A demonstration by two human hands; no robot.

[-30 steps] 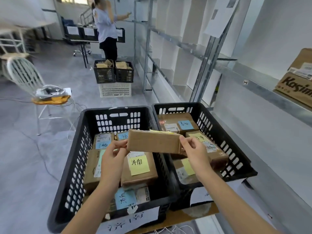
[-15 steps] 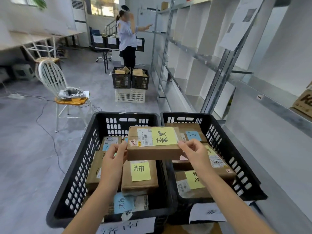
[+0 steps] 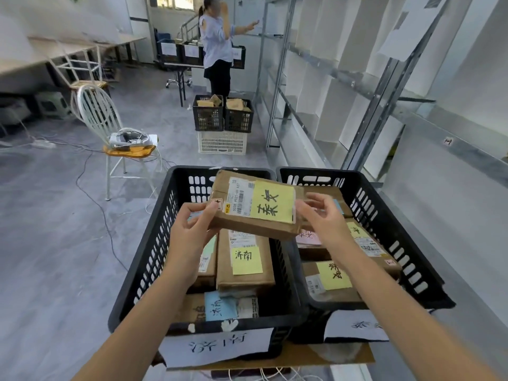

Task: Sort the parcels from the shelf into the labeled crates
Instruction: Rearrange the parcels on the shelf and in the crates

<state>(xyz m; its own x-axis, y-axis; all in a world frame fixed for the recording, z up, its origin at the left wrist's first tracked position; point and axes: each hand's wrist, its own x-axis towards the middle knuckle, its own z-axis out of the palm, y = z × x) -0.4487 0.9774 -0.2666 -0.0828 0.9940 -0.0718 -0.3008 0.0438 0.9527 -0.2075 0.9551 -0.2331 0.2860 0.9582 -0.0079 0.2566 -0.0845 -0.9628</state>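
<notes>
I hold a brown cardboard parcel (image 3: 255, 207) with a yellow handwritten note and a barcode label above two black crates. My left hand (image 3: 192, 235) pinches its left end. My right hand (image 3: 321, 221) grips its right end with curled fingers. The parcel hangs tilted over the gap between the crates, label side facing me. The left crate (image 3: 154, 243) holds several brown parcels with yellow and blue notes and has a white paper label (image 3: 214, 346) on its front. The right crate (image 3: 384, 215) also holds several parcels and carries its own label (image 3: 354, 325).
A metal shelf rack (image 3: 357, 86) runs along the right. A person (image 3: 217, 50) stands at its far end beside two more black crates (image 3: 222, 114) stacked on a white one. A white chair (image 3: 110, 125) and floor cables (image 3: 90, 193) lie to the left.
The parcel has turned from edge-on to label side up and has risen slightly, with both hands still on its ends.
</notes>
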